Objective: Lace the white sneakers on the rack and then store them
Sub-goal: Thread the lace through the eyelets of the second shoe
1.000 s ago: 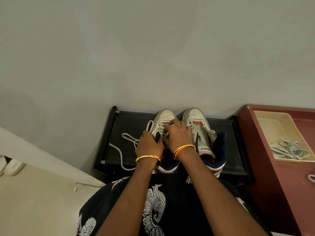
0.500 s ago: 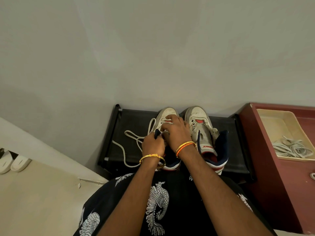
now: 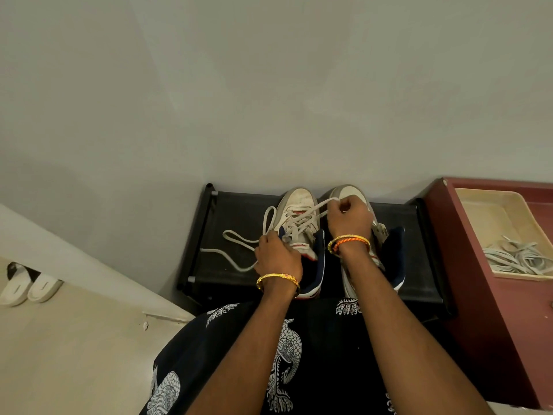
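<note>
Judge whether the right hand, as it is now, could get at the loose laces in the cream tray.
Probably yes, but not at once. The right hand is pinching the lace over the sneakers; the cream tray sits open-topped on its side, with nothing lying over its loose laces. It would have to let go first.

White sneakers (image 3: 297, 218) with navy linings and red accents, off-white lace (image 3: 239, 238), on black rack (image 3: 233, 217). Black garment (image 3: 323, 348) with white paisley print. Gold bangles (image 3: 276, 278), one orange band (image 3: 348, 241). Maroon cabinet (image 3: 490, 324), cream tray (image 3: 490, 211), white slippers (image 3: 28, 289).
</note>
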{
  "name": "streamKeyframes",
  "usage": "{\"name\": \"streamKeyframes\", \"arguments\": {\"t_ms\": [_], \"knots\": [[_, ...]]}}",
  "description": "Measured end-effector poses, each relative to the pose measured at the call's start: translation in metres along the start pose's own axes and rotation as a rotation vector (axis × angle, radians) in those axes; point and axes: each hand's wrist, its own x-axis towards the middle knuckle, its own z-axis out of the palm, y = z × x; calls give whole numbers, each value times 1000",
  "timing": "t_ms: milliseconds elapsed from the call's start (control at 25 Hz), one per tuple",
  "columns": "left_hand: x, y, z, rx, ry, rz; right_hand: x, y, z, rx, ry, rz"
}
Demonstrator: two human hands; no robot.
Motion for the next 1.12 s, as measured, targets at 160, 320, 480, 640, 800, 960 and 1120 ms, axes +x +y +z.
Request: {"name": "streamKeyframes", "arguments": {"t_ms": [160,320,480,640,800,960,1120], "knots": [[4,-5,-3,-93,17,18,19,11,-24,187,213,181],[16,-7,-10,-90,-8,14,-5,2,-20,-179,80,-280],[19,-5,-14,-76,-5,-20,-35,-4,8,-367,-522,-530],[28,-7,-21,-283,-74,-202,-31,-1,18,-581,-382,-523],[32,-7,-27,-475,-130,-350,-27,1,20,-569,-427,-569],[31,-5,-29,-403,-136,-261,-29,-1,28,-821,-458,-649],[26,-7,-24,-179,-68,-85,-29,0,31,-716,-448,-611]]}}
